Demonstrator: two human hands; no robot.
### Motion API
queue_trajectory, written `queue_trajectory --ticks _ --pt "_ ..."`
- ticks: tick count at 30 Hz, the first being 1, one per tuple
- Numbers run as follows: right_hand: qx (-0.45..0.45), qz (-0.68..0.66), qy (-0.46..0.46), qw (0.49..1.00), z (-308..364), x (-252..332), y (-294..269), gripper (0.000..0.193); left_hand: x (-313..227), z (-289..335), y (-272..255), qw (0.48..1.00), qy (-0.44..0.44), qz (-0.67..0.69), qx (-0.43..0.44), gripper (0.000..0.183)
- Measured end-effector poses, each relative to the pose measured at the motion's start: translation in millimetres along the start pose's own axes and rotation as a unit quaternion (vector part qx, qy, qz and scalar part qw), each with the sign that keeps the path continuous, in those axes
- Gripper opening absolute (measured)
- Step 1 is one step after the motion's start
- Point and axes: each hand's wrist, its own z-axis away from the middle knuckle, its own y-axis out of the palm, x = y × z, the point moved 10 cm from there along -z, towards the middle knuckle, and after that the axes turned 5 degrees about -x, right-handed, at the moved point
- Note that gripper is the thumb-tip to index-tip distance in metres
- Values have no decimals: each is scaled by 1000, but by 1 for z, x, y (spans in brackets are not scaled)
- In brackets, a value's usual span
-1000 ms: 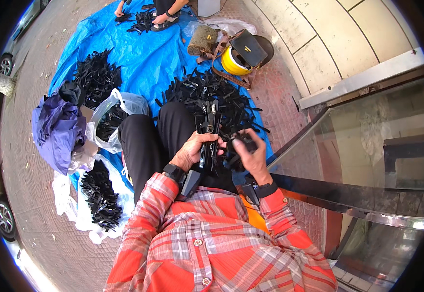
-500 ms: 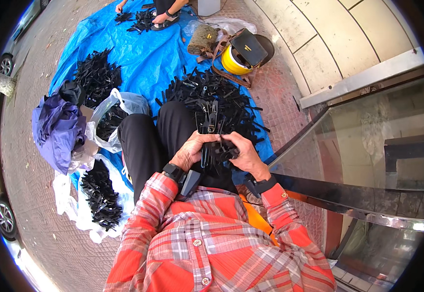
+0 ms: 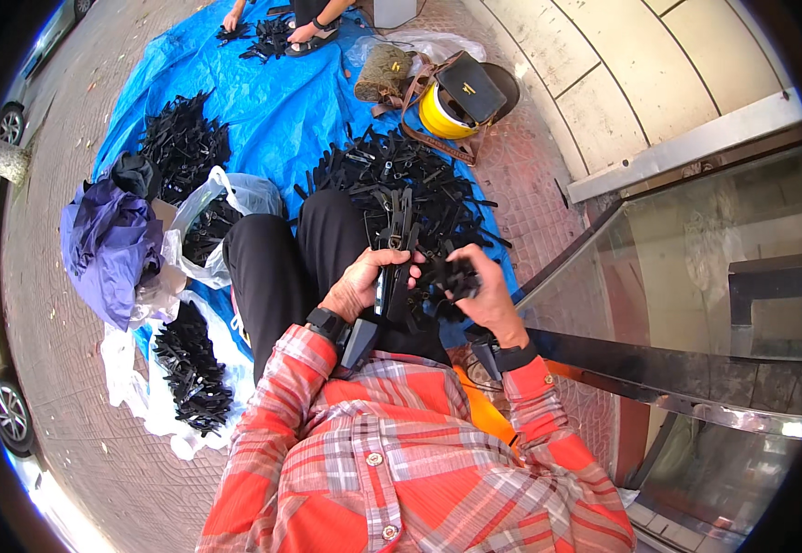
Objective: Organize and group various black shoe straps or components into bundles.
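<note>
Best to keep the left hand (image 3: 361,284) clamped on the long black clip (image 3: 399,263) while the right hand (image 3: 485,293), gripping a black bundle (image 3: 447,276), lines up square above the lap.

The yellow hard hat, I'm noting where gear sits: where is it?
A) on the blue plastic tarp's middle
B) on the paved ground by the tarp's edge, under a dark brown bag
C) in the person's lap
B: the yellow hard hat lies on paving beside the blue plastic tarp, a dark brown bag on top.
</note>
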Motion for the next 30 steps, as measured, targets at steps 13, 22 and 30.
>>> queue_trajectory --ticks 13,22,30 --pt "8 19 -167 986 -4 45 26 33 -8 2 -4 998 45 -35 -10 25" --pt "-154 -394 211 881 3 -40 -22 37 -12 5 4 995 79 -54 20 37" --pt "-165 -263 182 933 0 -79 -5 37 -8 7 9 987 88 -134 19 41"
